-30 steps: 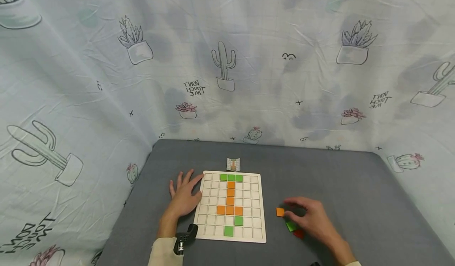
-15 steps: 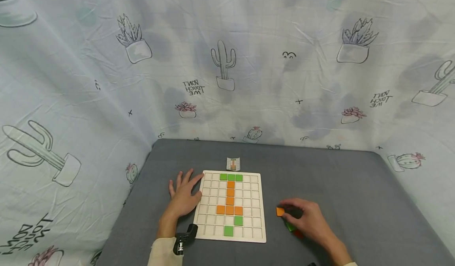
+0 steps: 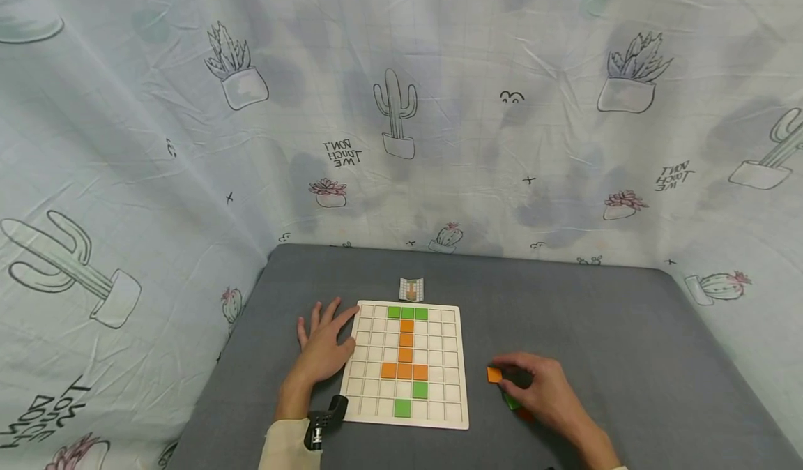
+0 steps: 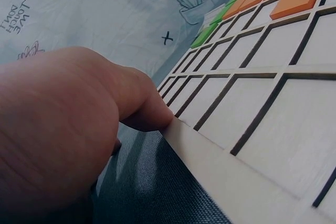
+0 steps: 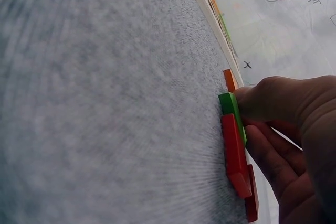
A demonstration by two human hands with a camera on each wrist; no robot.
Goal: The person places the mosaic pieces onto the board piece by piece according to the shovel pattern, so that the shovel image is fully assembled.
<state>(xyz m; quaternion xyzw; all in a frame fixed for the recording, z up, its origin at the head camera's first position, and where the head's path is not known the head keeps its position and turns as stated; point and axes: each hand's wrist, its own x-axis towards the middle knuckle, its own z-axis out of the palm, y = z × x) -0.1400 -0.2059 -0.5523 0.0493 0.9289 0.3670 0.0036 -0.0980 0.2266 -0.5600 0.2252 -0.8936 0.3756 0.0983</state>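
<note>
A pale wooden grid board (image 3: 373, 418) lies on the dark grey table, holding green tiles (image 3: 403, 408) and orange tiles (image 3: 404, 371) in some of its squares. Spread over the table at its left side, my left hand (image 3: 321, 351) touches the edge with thumb and index finger. Right of the board, my right hand (image 3: 544, 386) pinches a loose orange tile (image 3: 494, 374) between thumb and index finger. Partly under that hand are a green tile (image 5: 232, 109) and red tiles (image 5: 236, 156), seen edge-on in the right wrist view.
A small printed card (image 3: 411, 289) with a grid pattern lies just behind the board. A cactus-print cloth (image 3: 464, 142) hangs around the back and sides of the grey table (image 3: 564, 302).
My right hand has moved slightly left and its fingertips have closed on the orange tile, which stays in place. The left hand and board have stayed still.
</note>
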